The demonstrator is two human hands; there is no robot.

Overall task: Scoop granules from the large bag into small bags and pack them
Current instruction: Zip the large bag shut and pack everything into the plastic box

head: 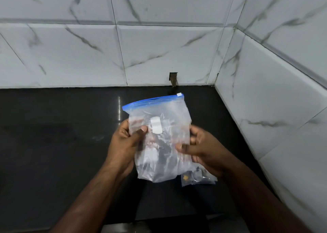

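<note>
Large bag (159, 137) above countertop (53, 144), small packet (198, 178) beneath.

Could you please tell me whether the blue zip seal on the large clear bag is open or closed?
Apparently closed: the blue strip runs as one flat band, with the white slider at its right end.

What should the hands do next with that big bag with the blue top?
Probably slide the white slider along the blue zipper strip to open it. Both the left hand and right hand grip the large bag, and its top looks closed.
</note>
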